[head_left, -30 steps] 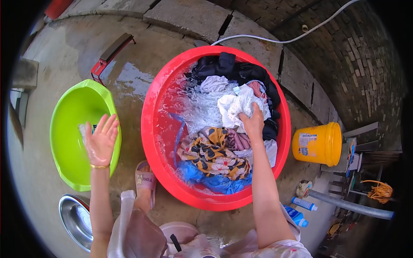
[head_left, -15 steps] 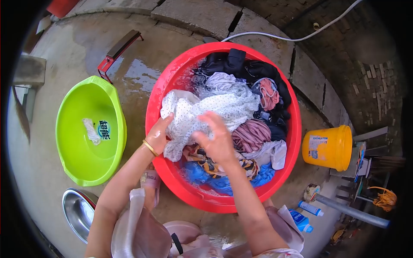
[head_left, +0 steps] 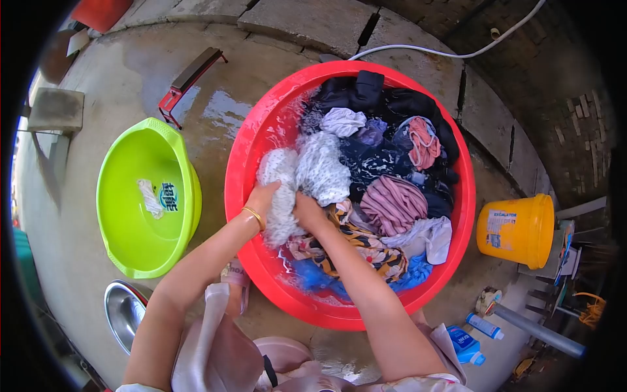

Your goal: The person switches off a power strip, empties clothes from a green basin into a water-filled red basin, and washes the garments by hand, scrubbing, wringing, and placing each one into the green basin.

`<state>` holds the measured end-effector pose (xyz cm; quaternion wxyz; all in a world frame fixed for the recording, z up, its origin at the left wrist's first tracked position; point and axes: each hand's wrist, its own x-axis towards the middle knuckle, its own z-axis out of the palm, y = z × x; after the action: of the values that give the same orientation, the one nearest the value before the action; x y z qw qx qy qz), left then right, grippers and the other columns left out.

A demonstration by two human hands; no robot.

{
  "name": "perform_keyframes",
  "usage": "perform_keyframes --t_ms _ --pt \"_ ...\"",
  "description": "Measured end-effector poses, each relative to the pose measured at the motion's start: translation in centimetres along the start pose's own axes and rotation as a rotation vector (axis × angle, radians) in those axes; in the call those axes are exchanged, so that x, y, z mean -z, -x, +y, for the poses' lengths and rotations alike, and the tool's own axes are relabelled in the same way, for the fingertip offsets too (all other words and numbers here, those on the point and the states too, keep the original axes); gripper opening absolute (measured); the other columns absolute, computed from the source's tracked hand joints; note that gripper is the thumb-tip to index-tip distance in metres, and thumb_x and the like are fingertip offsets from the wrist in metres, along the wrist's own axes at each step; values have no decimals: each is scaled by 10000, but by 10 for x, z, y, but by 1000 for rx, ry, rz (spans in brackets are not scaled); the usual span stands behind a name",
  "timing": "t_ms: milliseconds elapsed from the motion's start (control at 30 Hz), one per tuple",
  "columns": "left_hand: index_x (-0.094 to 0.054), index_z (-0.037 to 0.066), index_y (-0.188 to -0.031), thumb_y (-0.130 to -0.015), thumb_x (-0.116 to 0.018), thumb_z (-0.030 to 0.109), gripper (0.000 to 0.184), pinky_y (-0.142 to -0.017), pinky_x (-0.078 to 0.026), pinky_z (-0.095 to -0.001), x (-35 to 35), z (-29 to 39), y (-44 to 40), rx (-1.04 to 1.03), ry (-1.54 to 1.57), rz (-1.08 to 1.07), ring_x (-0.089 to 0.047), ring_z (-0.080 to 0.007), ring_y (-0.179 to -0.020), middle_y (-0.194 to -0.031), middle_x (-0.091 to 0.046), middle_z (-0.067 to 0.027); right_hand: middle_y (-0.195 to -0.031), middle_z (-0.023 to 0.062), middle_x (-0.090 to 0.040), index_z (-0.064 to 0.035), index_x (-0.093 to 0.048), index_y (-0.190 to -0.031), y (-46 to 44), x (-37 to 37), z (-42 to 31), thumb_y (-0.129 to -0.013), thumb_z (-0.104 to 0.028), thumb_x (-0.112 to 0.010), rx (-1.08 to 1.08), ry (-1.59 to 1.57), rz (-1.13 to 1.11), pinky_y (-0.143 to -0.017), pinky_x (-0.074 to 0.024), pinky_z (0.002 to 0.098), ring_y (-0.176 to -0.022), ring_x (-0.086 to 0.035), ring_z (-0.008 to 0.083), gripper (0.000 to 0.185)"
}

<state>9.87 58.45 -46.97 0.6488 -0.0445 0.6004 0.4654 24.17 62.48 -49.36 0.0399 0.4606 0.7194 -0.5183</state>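
Note:
A white garment with dark dots (head_left: 282,196) is bunched up in soapy water at the left side of a big red tub (head_left: 243,140). My left hand (head_left: 264,200), with a gold bangle at the wrist, grips its left edge. From the other side my right hand (head_left: 308,213) closes on the same cloth, its fingertips partly hidden in the folds. Another bunched part of the dotted cloth (head_left: 322,168) lies just beyond my right hand. Around it are a striped purple cloth (head_left: 394,205), a patterned yellow-and-black cloth (head_left: 366,251), blue fabric (head_left: 320,277) and dark clothes (head_left: 369,98).
To the left stands a green basin (head_left: 124,215) holding a small white cloth (head_left: 149,198), with a metal bowl (head_left: 124,317) below it. A red-legged bench (head_left: 189,80) is behind. At right are a yellow bucket (head_left: 516,230), blue bottles (head_left: 465,344) and a pipe (head_left: 539,330).
The spread dotted garment has been gathered into a bunch between my hands. My right hand, raised and open before, has come down onto the cloth. The view has shifted slightly.

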Motion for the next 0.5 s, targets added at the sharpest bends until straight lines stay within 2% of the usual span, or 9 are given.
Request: perform_keyframes --t_ms 67,100,167,200,267,333,400,433,500 --pt "-393 103 -1272 -834 -543 363 531 -910 -322 -586 -25 23 35 -6 -155 145 -459 -327 -1134 -1247 -487 -130 -1254 265 -447 12 -427 -1240 -80 -66 117 -813 -322 -501 264 319 264 -971 -339 409 -1172 -430 372 548" --pt "-393 103 -1272 -834 -543 363 531 -910 -322 -586 -24 27 33 -10 -156 154 -459 -327 -1134 -1247 -487 -130 -1335 257 -363 24 -408 -1266 -101 -81 147 -837 -345 -458 252 54 70 -1006 -303 406 -1239 -360 360 568" --pt "-348 59 -1298 -843 -538 353 574 -836 -466 -444 -19 34 29 30 -263 139 -566 -267 -1000 -1174 -537 -131 -1200 246 -495 25 -429 -1234 -81 -49 117 -834 -227 -500 156 540 310 -936 -370 396 -1104 -489 325 479" --pt "-348 59 -1298 -843 -538 353 574 -836 -466 -444 -18 35 23 26 -260 143 -566 -267 -1000 -1174 -537 -131 -1200 246 -495 25 -429 -1234 -67 -28 77 -834 -227 -500 163 541 309 -936 -370 396 -1104 -489 325 479" --pt "-471 60 -1196 -874 -473 427 488 -841 -470 -428 -20 28 2 36 74 -136 -589 -264 -958 -1091 -591 -118 -1013 138 -590 42 -554 -1060 -29 18 -1 -787 -82 -556 -380 -990 397 -820 -421 307 -915 -554 211 300" --pt "-565 60 -1099 -904 -416 454 464 -843 -476 -400 -24 34 0 151 315 -327 -601 -263 -938 -1033 -623 -126 -884 79 -585 36 -578 -969 11 22 -41 -713 -13 -633 77 -1163 503 -750 -415 258 -813 -520 138 266" --pt "-560 57 -1103 -904 -414 457 470 -850 -472 -396 -18 39 -3 129 392 -511 -602 -260 -937 -1038 -620 -131 -886 51 -578 41 -577 -943 61 33 -88 -726 11 -624 199 -1081 464 -716 -425 232 -789 -529 106 225" --pt "-556 55 -1108 -904 -412 459 475 -857 -469 -392 -18 41 -7 106 463 -700 -603 -258 -937 -1043 -618 -136 -887 66 -601 27 -588 -918 85 42 -108 -728 -28 -634 246 -807 455 -775 -428 255 -838 -542 125 203" --pt "-552 51 -1113 -912 -411 420 443 -880 -458 -380 -23 38 -10 97 433 -698 -601 -259 -937 -1042 -617 -132 -786 116 -557 -4 -593 -887 102 43 -126 -686 -35 -655 544 -529 484 -717 -442 293 -743 -564 241 212"
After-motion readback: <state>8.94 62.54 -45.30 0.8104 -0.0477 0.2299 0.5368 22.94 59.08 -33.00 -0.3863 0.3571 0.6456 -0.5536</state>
